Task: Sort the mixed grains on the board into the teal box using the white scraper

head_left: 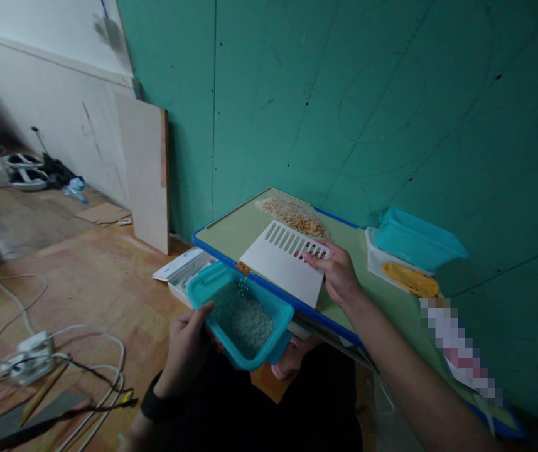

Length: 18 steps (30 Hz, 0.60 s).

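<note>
Turquoise tub (pixel 280 323), partly filled with pale grains (pixel 250 323), is gripped at its rim by the left hand (pixel 191 342). A white slotted sheet (pixel 285 267) is held over the table (pixel 231 229) in the right hand (pixel 343 276); beyond that hand, tan grains (pixel 297 217) are spread.

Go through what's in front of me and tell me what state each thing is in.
Bin: partly filled with pale grain, held by left hand
Scraper: gripped by right hand, slotted end towards heap
Heap: loose, spread on table
Tub: atop white tray
Board: leaning upright
Power strip: on floor, cords attached
</note>
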Each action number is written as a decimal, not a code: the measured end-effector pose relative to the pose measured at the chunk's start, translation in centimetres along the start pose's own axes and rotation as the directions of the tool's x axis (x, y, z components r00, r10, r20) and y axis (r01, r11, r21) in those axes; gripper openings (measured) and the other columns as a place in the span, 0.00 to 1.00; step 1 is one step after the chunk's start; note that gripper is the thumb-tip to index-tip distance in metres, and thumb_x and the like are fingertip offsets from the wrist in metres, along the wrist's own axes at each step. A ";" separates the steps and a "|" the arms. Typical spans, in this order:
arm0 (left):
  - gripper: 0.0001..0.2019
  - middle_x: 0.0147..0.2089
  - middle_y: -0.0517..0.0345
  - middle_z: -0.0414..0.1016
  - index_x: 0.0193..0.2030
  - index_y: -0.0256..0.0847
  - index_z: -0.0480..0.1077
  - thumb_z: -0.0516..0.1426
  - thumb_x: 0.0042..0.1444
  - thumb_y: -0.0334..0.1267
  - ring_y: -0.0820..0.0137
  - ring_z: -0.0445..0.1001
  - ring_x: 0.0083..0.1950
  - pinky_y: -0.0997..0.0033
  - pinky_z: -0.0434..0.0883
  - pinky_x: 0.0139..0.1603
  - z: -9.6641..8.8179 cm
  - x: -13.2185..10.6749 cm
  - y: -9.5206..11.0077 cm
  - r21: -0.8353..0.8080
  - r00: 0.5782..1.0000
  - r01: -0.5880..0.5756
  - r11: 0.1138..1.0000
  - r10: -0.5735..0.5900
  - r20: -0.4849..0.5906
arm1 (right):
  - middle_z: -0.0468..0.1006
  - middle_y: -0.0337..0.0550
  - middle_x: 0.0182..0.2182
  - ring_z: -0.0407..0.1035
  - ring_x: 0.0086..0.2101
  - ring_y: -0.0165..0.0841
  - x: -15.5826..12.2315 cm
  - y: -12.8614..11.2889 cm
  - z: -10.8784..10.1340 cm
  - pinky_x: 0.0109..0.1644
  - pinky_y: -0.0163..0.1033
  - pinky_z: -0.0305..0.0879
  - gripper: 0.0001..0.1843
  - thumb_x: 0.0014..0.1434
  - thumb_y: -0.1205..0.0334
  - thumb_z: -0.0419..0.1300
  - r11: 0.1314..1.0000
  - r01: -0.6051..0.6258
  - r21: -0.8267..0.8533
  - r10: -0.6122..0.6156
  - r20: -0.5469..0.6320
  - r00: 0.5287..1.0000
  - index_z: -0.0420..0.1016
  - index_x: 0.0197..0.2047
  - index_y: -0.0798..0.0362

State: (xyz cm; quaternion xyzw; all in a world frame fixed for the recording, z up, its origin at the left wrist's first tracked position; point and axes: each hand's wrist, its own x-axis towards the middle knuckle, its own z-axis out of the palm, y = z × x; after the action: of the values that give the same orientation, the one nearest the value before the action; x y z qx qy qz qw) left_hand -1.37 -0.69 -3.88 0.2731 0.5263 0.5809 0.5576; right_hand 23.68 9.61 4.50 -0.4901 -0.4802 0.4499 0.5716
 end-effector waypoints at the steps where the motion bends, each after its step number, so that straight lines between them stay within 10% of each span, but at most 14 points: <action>1: 0.25 0.09 0.56 0.68 0.07 0.45 0.68 0.67 0.46 0.55 0.68 0.67 0.11 0.70 0.64 0.15 -0.1 0.1 -0.2 -0.020 1.000 0.000 1.000 0.000 0.002 | 0.83 0.39 0.30 0.74 0.31 0.35 0.1 0.1 0.1 0.41 0.42 0.69 0.26 0.34 0.55 0.80 1.000 0.006 0.010 -0.006 -0.009 1.000 0.77 0.36 0.52; 18: 0.26 0.10 0.59 0.67 0.09 0.45 0.68 0.66 0.53 0.52 0.68 0.66 0.11 0.69 0.63 0.13 -0.8 1.2 -2.6 -0.165 0.998 0.022 0.986 -0.012 0.060 | 0.83 0.39 0.31 0.75 0.32 0.36 0.2 -1.6 -0.7 0.42 0.42 0.71 0.30 0.29 0.57 0.82 0.995 -0.053 0.086 0.053 -0.003 0.999 0.77 0.37 0.51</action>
State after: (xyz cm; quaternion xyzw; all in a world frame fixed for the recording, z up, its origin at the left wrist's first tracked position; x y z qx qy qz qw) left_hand -1.44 -0.29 -6.78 0.2384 0.4619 0.6094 0.5987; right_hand 24.49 9.51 6.05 -0.4790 -0.4458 0.4838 0.5811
